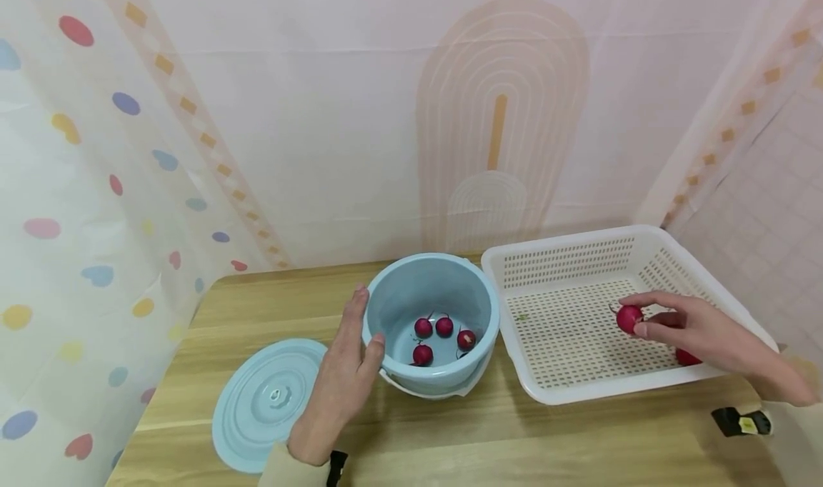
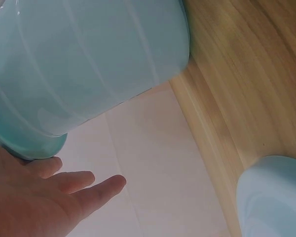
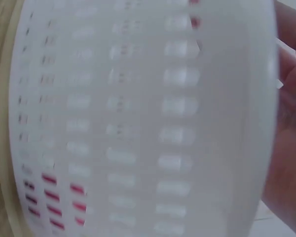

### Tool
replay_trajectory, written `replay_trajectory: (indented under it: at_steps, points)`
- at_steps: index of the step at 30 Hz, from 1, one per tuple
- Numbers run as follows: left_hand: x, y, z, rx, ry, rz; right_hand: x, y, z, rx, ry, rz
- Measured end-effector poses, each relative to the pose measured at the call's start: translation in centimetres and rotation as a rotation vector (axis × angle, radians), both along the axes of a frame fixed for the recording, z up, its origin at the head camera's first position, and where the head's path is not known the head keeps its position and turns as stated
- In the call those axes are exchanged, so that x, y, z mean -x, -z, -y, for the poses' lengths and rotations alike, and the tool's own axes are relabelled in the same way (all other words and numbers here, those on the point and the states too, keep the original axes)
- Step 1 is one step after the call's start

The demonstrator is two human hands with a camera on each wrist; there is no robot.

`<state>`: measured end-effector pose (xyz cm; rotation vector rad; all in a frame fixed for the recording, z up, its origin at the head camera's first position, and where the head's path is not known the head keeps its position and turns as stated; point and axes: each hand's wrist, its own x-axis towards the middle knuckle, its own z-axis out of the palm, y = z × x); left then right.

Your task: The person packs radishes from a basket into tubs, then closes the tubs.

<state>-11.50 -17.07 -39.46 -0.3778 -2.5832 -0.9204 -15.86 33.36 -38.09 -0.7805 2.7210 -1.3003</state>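
Note:
My right hand [image 1: 697, 330] pinches a red radish [image 1: 629, 319] between thumb and fingers, over the white perforated basket [image 1: 546, 394]. Another radish [image 1: 687, 357] lies in the basket beneath that hand, partly hidden by it. In the right wrist view the basket's slotted wall [image 3: 227, 123] covers most of the picture, and red shows through some slots. My left hand [image 1: 347, 380] rests against the left rim of a light blue bucket [image 1: 432, 380], its fingers extended. Several radishes [image 1: 422, 355] lie on the bucket's bottom. The left wrist view shows the bucket's outer wall [image 2: 98, 54] above loosely spread fingers [image 2: 101, 195].
A round blue lid [image 1: 263, 408] lies flat on the wooden table [image 1: 489, 437], left of the bucket and partly behind my left forearm. The bucket's handle [image 1: 437, 395] hangs down its front. Behind the table hangs a patterned curtain [image 1: 334, 137].

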Motion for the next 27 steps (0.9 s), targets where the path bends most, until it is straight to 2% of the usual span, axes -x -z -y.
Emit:
replay_trajectory:
  at_steps: [8, 15, 21, 27]
  points:
    - [0.0, 0.0, -0.3, 0.009, -0.009, 0.019, -1.5, -1.0, 1.9, 0.067, 0.089, 0.032]
    - [0.3, -0.1, -0.5, 0.025, -0.011, 0.012, -2.0, -1.8, 4.7, 0.178, 0.063, -0.079]
    - [0.6, -0.2, -0.8, 0.046, -0.021, 0.002, -2.3, -2.6, 7.3, 0.241, 0.058, -0.131]
    - [0.8, -0.3, -0.8, 0.057, -0.017, -0.006, -2.4, -3.0, 10.4, 0.383, 0.018, -0.206]
